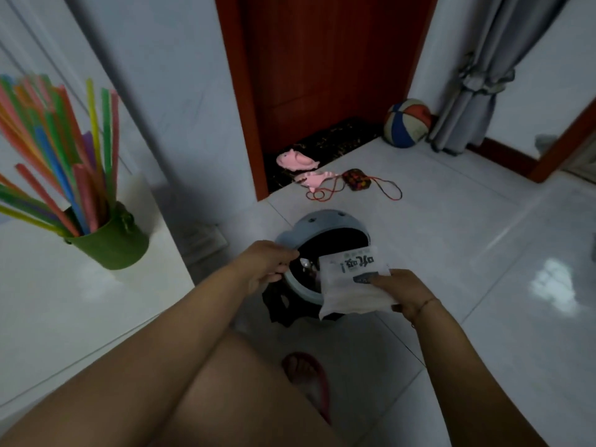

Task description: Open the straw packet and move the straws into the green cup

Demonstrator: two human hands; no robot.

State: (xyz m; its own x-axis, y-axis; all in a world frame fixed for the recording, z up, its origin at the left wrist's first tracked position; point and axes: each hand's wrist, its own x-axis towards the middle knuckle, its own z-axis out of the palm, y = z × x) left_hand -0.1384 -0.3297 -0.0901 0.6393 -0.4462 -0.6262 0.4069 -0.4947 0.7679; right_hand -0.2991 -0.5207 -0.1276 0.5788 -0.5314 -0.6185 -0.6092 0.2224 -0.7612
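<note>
Right hand (400, 291) grips the white straw packet (351, 282) by its near edge, thumb on top, printed side up, held flat just over the open mouth of a light-blue bin (322, 221). Left hand (267, 266) is at the bin's left rim with fingers curled in; can't tell whether it pinches anything, too blurry there. Thin band on the right wrist.

Bin has a dark liner and stands on the floor right in front of the person's knee. A foot in a red sandal (306, 375) is planted just behind it.

Over to the left, well apart from both hands: the green cup (113, 243) on the white worktop (80, 301), packed w/ coloured straws (58, 162) fanning up and out, pink, green, blue, yellow.

Further back on the tiles: pair of pink slippers (295, 161) at the edge of a dark mat (322, 140), a small beaded bag (354, 179) w/ a red cord beside them. Red-brown door (322, 59) behind. Ball (409, 122) in the corner, touching a grey curtain (477, 75) tied at mid-height.
</note>
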